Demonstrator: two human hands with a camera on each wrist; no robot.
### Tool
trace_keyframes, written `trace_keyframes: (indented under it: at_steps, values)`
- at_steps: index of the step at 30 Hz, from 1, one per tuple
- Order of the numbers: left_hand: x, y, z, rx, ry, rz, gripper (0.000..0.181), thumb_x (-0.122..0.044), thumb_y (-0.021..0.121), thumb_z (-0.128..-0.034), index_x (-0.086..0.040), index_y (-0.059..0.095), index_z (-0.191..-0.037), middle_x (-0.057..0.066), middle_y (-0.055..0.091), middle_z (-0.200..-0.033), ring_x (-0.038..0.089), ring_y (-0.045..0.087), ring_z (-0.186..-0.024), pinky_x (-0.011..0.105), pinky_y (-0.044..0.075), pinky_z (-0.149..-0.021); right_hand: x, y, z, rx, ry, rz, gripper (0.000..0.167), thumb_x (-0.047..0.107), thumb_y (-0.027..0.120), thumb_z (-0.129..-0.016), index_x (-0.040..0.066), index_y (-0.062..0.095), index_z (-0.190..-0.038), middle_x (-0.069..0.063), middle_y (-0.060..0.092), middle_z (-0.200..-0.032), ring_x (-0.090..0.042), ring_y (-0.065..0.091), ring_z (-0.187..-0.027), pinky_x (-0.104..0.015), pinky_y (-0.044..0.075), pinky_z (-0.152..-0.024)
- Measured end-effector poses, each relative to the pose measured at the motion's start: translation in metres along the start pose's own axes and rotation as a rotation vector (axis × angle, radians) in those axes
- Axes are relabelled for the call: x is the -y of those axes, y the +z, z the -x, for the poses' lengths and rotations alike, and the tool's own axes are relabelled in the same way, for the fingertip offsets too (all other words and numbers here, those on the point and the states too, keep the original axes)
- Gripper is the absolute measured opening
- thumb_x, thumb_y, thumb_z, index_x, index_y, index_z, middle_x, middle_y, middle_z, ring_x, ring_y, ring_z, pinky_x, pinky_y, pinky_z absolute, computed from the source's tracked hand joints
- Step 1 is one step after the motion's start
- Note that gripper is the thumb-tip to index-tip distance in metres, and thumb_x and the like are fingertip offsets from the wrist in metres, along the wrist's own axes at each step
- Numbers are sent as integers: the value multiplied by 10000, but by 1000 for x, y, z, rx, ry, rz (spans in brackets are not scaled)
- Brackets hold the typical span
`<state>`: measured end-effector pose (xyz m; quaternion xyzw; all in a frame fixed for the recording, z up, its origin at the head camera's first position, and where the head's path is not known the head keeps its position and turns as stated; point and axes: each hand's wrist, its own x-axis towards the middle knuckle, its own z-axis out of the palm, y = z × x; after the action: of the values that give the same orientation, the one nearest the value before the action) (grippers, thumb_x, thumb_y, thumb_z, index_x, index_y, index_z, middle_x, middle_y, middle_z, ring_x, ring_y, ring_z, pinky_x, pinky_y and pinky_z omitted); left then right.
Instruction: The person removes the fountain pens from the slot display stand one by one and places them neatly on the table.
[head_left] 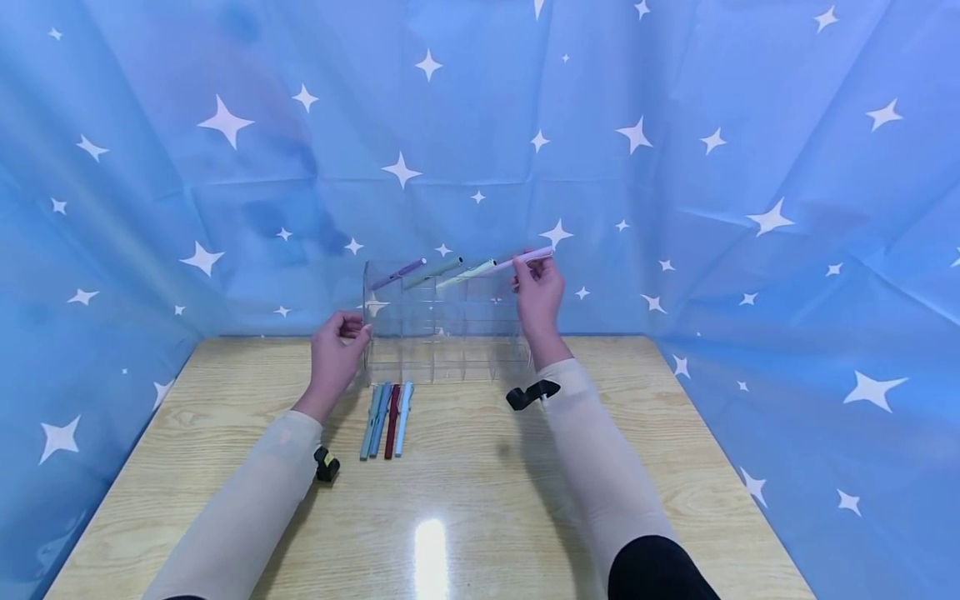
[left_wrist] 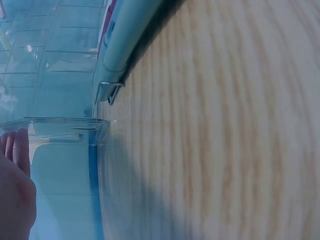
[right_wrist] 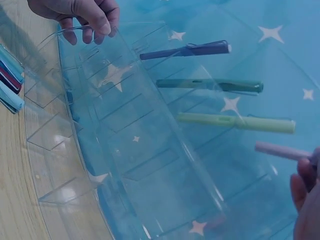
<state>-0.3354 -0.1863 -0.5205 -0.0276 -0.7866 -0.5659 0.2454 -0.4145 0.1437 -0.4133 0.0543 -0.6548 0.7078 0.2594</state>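
Note:
A clear plastic organizer (head_left: 450,367) with several compartments stands at the back of the table. My left hand (head_left: 336,357) grips its left side edge, thumb on one face and fingers behind, as the right wrist view shows. Above the organizer's right end, my right hand (head_left: 542,304) pinches a pale pink pen (right_wrist: 280,150) near its upper end; the pen slants down to the left. Three pens lean in the top row: a purple pen (right_wrist: 200,49), a dark green pen (right_wrist: 215,85) and a light green pen (right_wrist: 240,121).
Several capped pens lie side by side in front of the organizer: a teal pen (head_left: 369,429), a blue pen (head_left: 380,421), a dark red pen (head_left: 392,425) and a light blue pen (head_left: 403,421). A blue star-patterned curtain (head_left: 480,125) hangs behind the wooden table (head_left: 480,483).

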Motion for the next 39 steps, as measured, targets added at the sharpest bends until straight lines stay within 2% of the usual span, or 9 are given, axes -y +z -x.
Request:
trace_keyframes:
  at_steps: [5,10,18,23,27,30,34,36,39]
  values:
    - [-2,-1,0,1,-6,0,229,-125,774,-1046,0,725,-1231,131,743,-1094,230,670,-985,239,542,-817,6,-6,1,-17,-33,-11,365,94,722,-1086,-100,652,-1387,-25,705,-1017,-200,678,-935,-321,598,-841]
    - [-1,-1,0,2,-9,-6,246,-140,772,-1051,13,722,-1237,128,739,-1095,229,670,-989,232,545,-823,8,-12,3,-3,-18,-56,390,87,688,-1103,-89,626,-1446,-83,707,-1133,-181,687,-1064,-373,601,-1039]
    - [0,0,1,6,-13,4,241,-138,769,-1052,9,716,-1235,131,739,-1099,242,672,-1001,242,552,-829,9,-22,15,74,20,-116,380,96,648,-1126,-75,619,-1464,-119,666,-1105,-334,713,-1098,-356,647,-947]
    - [-1,0,1,7,-18,4,235,-157,782,-1047,-26,717,-1231,109,741,-1094,225,674,-1001,239,558,-820,12,-25,26,130,48,-111,314,100,668,-1118,18,696,-1420,-147,673,-1113,-429,702,-1161,-356,648,-941]
    - [-1,-1,1,12,-19,1,253,-177,777,-1051,-23,717,-1243,105,740,-1102,220,673,-1006,242,560,-819,14,-28,35,170,68,-102,337,95,668,-1117,43,691,-1450,-263,653,-1202,-353,739,-1143,-362,643,-958]
    - [-1,-1,1,12,-15,4,259,-169,773,-1054,-9,716,-1250,116,738,-1113,224,669,-1009,242,555,-825,14,-29,41,197,92,-111,369,62,671,-1108,22,667,-1474,-254,652,-1211,-315,750,-1125,-372,641,-966]
    - [-1,0,1,3,-9,4,248,-121,773,-1046,15,715,-1246,133,736,-1106,231,667,-1000,233,545,-820,12,-31,49,232,127,-121,377,15,662,-1099,0,659,-1476,-167,653,-1171,-496,672,-1228,-379,643,-963]
    - [-1,0,1,-1,-10,0,242,-106,771,-1043,20,716,-1243,136,736,-1099,232,667,-997,228,543,-818,11,-32,53,253,144,-126,380,8,655,-1101,-2,655,-1481,-201,646,-1197,-570,609,-1290,-382,641,-969]
    - [-1,0,1,-4,-15,-5,243,-115,774,-1045,20,717,-1239,133,736,-1087,226,669,-991,224,544,-817,10,-33,59,282,176,-128,378,12,650,-1104,11,657,-1482,-278,619,-1260,-548,612,-1292,-387,640,-973]
